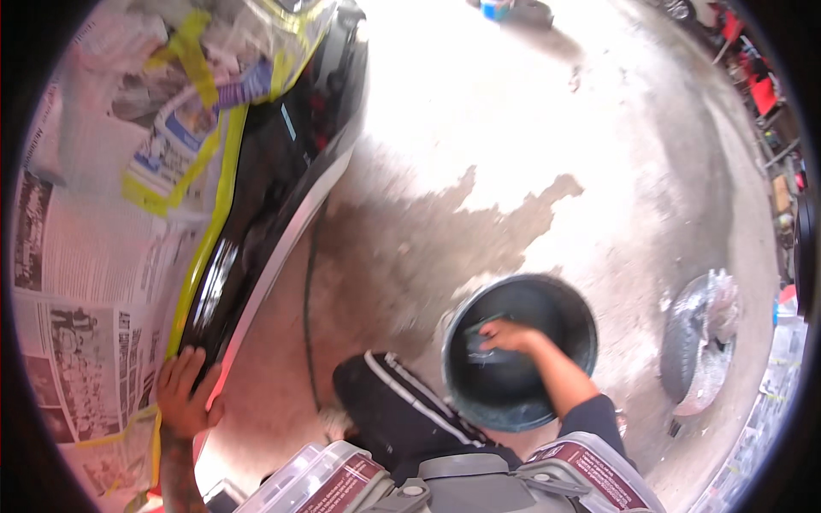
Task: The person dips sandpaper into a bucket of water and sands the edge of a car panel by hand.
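Note:
My left hand (186, 395) rests with its fingers spread on the glossy black car panel (224, 278), beside the edge of its masking. Newspaper (94, 256) covers the surface to the left, bordered by yellow tape (201, 256). On the right, my right hand (506, 335) reaches down into a round black bucket (590, 342). Its fingers are pinched around a small, dark, flat piece (479, 329); what it is made of does not show clearly. A paler patch shows just below the fingertips inside the bucket, too blurred to name.
A dark hose or cable (309, 299) runs along the concrete floor beside the car. A tire wrapped in clear plastic (694, 342) lies right of the bucket. My knee (389, 402) is between car and bucket. Red items (761, 90) line the far right edge.

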Available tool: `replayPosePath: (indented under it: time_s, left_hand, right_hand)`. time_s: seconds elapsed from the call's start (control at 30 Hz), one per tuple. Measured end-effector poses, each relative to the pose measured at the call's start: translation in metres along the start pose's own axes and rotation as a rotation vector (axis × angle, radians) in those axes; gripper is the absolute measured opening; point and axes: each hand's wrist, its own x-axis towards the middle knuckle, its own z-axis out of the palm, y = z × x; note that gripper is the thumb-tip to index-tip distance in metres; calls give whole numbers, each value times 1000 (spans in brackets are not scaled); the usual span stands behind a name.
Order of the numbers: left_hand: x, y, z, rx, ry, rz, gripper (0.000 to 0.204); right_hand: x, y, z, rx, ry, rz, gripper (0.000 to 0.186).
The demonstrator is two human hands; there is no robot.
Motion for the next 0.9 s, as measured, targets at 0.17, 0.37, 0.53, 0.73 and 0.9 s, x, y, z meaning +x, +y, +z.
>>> replayPosePath:
  time_s: [0.17,0.37,0.53,0.73,0.9]
  left_hand:
    - [3,0,-3,-78,26,-13,43]
    - [7,-3,-9,-132,29,25,46]
    - [10,-4,-15,-243,20,21,54]
    - [15,-1,-22,-327,87,20,64]
    - [28,2,-12,-225,126,159,64]
  right_hand:
    - [69,76,27,230,246,11,56]
    - [90,113,67,-356,453,170,40]
    - [65,29,60,-419,599,318,29]
    - [-60,-84,29,408,1089,-269,27]
    - [-76,-197,-15,1404,721,-922,22]
